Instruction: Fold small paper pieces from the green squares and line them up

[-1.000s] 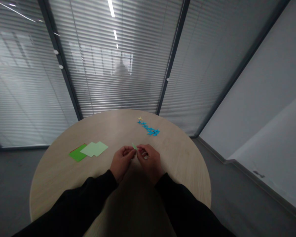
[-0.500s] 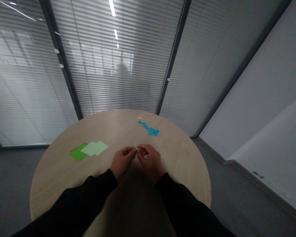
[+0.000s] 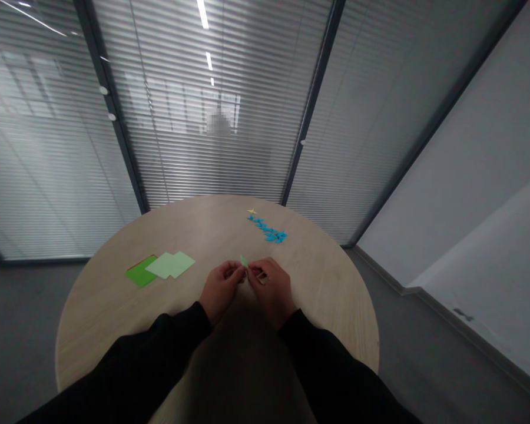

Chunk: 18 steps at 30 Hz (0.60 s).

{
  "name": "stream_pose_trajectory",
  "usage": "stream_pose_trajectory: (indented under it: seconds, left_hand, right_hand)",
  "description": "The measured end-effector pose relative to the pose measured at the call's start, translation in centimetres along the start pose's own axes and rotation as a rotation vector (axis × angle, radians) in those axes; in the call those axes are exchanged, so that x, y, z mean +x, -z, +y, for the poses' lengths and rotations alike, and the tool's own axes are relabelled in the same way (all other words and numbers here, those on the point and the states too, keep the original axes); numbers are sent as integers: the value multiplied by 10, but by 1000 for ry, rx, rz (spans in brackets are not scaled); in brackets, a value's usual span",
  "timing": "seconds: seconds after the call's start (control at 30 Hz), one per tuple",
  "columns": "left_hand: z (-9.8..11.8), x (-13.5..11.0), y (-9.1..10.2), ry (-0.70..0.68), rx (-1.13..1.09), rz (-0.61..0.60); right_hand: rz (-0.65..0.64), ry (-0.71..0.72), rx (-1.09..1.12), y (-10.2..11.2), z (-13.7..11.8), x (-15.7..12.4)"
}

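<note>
Fingertip pinch on a pale green paper piece (image 3: 244,261) above a round wooden table (image 3: 322,294)

Head-mounted view, looking forward and down. The piece is small and pointed. It stands upright just above the tabletop, at the spot where the left hand (image 3: 221,291) and the right hand (image 3: 272,285) meet. Both hands are closed, with their fingertips gathered at its lower end; exactly which fingers bear it is too small to tell. Its small size probably explains the fingertip hold, since a full-hand grasp would bury it. Holding the hands close together, with the point uppermost, leaves it in sight and lets both hands reach it. A pale fleck, possibly paper, shows among the right hand's curled fingers, but it cannot be identified.

To the left lie two overlapping pale green paper squares (image 3: 170,265). They partly cover a darker green sheet (image 3: 138,273), which has a thin orange edge showing beneath it. Lying flat and near the left hand, these sheets seem set aside within easy reach. Toward the far rim, small blue paper shapes (image 3: 267,230) form a slanting row, with a single yellow paper shape (image 3: 251,211) just beyond. Their orderly line suggests deliberate placement, well apart from the sheets.
</note>
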<state>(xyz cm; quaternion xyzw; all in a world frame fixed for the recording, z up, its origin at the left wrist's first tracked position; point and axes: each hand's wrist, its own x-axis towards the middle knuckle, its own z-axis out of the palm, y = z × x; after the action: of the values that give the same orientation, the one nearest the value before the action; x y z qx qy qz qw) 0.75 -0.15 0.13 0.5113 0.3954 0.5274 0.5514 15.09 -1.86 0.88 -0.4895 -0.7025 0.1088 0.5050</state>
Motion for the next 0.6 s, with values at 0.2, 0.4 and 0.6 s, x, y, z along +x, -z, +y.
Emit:
stream_pose_trajectory:
  seconds: [0.2,0.4,0.6]
  left_hand:
    - [4,-1,-2,-23,89,23]
    - [2,-1,-4,-7,64,76]
    - [0,-1,-5,-9,-12,92]
  right_hand:
    - [48,-80,-53,-2,-2,-2]
    - [37,-4,-217,-5,-1,-4]
    - [19,148,-372,-7,-3,-6]
